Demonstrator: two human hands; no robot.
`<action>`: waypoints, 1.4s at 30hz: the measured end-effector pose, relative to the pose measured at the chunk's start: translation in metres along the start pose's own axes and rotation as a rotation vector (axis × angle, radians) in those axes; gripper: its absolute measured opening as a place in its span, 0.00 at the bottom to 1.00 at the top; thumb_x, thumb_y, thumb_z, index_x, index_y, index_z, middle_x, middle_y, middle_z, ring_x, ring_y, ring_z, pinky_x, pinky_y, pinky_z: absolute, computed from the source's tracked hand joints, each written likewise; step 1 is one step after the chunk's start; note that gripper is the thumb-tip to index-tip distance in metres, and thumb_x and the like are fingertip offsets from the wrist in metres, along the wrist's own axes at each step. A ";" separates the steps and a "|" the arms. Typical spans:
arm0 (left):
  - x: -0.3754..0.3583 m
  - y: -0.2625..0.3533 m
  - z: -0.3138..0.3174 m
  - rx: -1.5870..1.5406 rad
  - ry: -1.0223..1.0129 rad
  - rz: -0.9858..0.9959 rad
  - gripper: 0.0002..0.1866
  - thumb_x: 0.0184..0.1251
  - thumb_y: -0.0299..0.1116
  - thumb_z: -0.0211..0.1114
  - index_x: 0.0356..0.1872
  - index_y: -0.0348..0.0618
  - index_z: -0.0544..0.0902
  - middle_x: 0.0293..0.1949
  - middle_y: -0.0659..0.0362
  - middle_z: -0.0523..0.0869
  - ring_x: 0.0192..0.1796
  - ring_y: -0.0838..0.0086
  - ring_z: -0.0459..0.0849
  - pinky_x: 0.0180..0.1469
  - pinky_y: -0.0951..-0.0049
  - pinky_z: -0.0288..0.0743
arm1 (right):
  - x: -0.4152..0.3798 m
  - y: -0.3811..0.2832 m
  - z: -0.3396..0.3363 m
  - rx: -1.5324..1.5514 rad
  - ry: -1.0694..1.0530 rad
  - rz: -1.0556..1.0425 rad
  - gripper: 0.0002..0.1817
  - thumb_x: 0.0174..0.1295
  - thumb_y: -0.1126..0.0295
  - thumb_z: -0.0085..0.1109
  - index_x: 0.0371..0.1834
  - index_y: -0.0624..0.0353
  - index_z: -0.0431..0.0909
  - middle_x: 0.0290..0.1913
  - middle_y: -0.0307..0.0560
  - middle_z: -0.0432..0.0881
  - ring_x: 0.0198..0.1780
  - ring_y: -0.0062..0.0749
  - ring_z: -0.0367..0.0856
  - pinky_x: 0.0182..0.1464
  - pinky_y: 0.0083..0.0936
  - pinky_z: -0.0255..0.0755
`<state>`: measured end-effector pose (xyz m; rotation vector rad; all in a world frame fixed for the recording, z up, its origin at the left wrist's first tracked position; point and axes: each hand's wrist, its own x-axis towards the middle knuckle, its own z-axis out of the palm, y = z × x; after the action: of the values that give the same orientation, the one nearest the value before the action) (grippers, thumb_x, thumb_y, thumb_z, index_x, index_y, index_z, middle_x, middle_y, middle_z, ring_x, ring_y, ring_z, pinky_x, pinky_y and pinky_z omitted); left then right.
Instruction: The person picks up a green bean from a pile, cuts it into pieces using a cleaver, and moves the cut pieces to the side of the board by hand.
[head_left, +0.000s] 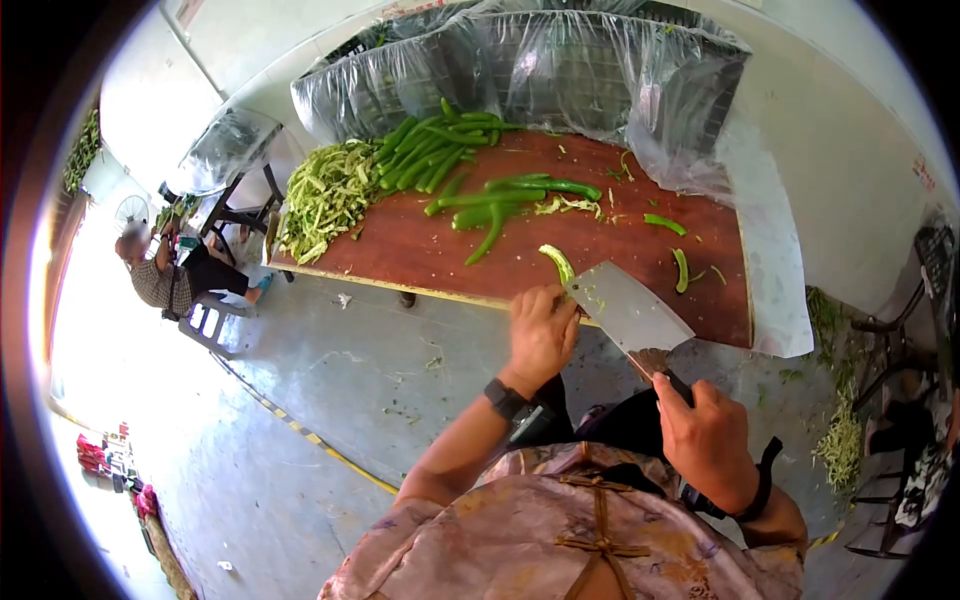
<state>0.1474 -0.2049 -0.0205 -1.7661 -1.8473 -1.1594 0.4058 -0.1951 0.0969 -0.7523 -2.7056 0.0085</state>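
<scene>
My right hand (705, 430) grips the dark handle of a cleaver (628, 308), whose broad blade lies flat-side up over the table's near edge. Beside the blade's left side, my left hand (543, 328) has its fingers curled around the lower end of a cut long green pepper (556, 263); its pale inside shows. Beyond the hands several whole long green peppers (490, 205) lie on the red-brown tabletop (600, 243), some blurred. Behind them is a heap of whole green peppers (430, 150). Shredded pale-green strips (328, 200) are piled at the table's left end.
Plastic-draped black crates (540, 75) stand along the table's back. Cut pepper pieces (681, 270) and scraps lie at the right. Another person (165, 280) sits at far left by a small table. Green scraps (840, 440) litter the floor at right, near a dark chair (890, 370).
</scene>
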 end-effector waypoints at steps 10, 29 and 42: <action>-0.002 -0.004 0.007 0.005 -0.008 -0.049 0.10 0.58 0.30 0.67 0.40 0.41 0.85 0.45 0.53 0.79 0.49 0.55 0.76 0.53 0.56 0.66 | 0.003 0.008 0.015 0.019 0.028 -0.028 0.22 0.55 0.72 0.64 0.57 0.55 0.82 0.30 0.50 0.73 0.26 0.42 0.78 0.27 0.33 0.74; 0.000 -0.004 0.004 -0.052 0.043 -0.029 0.10 0.56 0.26 0.67 0.40 0.39 0.85 0.43 0.55 0.79 0.48 0.57 0.77 0.52 0.58 0.67 | 0.031 0.008 0.032 -0.004 0.021 -0.047 0.23 0.55 0.73 0.64 0.57 0.55 0.81 0.30 0.49 0.74 0.28 0.43 0.80 0.30 0.34 0.75; -0.001 -0.009 0.004 -0.013 0.029 -0.001 0.10 0.56 0.27 0.68 0.40 0.40 0.85 0.39 0.56 0.78 0.46 0.59 0.77 0.49 0.58 0.68 | 0.082 0.005 0.072 0.074 0.220 -0.106 0.19 0.57 0.71 0.67 0.54 0.51 0.83 0.27 0.47 0.72 0.27 0.45 0.78 0.28 0.38 0.73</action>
<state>0.1403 -0.2015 -0.0268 -1.7458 -1.8286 -1.1946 0.3195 -0.1433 0.0536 -0.5524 -2.5171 0.0014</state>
